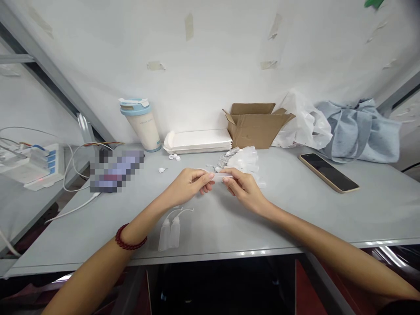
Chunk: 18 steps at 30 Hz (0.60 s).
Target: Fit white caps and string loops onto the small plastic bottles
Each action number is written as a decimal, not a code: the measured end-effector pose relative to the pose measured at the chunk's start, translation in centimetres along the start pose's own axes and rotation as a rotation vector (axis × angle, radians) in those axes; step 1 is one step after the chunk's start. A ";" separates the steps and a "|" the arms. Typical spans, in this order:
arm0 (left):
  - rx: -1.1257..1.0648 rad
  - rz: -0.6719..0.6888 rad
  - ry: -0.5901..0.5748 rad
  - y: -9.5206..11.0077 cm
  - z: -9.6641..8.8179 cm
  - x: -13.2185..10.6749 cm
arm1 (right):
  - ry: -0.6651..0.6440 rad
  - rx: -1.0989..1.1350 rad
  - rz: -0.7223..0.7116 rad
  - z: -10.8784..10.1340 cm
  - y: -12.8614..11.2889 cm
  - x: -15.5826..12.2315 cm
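Note:
Between my two hands lies a small translucent white plastic bottle [222, 176], held sideways above the table. My left hand [196, 181] pinches its left end with thumb and fingers. At the other end, my right hand [245, 187] grips it the same way. Fingers cover both ends, so what is on them is hidden. Just behind my right hand is a pile of similar bottles [246, 158], with thin bent tubes at its left side. Two bottles with curved spout tubes [169, 234] lie near the front edge, by my left forearm. Several small white caps [174, 157] sit farther back, and a single cap with a tube [162, 170] lies nearer.
Along the wall stand a tumbler with a blue lid [141, 124], a stack of flat white boxes [200, 139], an open cardboard box [254, 129], a white plastic bag [303, 122] and a blue cloth bag [361, 131]. A phone [329, 173] lies right; a power strip [42, 164] left.

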<state>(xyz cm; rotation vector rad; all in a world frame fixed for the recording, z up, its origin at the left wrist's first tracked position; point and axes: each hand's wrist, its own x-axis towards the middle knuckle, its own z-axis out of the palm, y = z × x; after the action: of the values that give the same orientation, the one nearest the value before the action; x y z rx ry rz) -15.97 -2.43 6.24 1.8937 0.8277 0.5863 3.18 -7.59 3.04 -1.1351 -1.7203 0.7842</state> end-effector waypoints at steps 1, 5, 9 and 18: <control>0.011 0.016 0.006 0.0 0.1 0.0 | -0.005 -0.001 0.004 0.0 0.0 0.0; 0.152 0.155 0.085 0.0 0.4 -0.2 | -0.015 0.028 0.053 -0.1 0.1 0.1; 0.322 0.325 0.167 -0.4 0.6 -0.1 | -0.018 0.098 0.129 -0.1 0.0 0.1; 0.290 0.368 0.267 -0.4 1.0 -0.1 | -0.037 0.338 0.247 0.0 -0.5 0.6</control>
<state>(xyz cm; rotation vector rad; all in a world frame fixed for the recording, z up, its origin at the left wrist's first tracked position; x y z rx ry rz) -15.50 -2.93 5.45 2.2895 0.7664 1.0061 2.93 -7.22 3.71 -1.1112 -1.4227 1.2047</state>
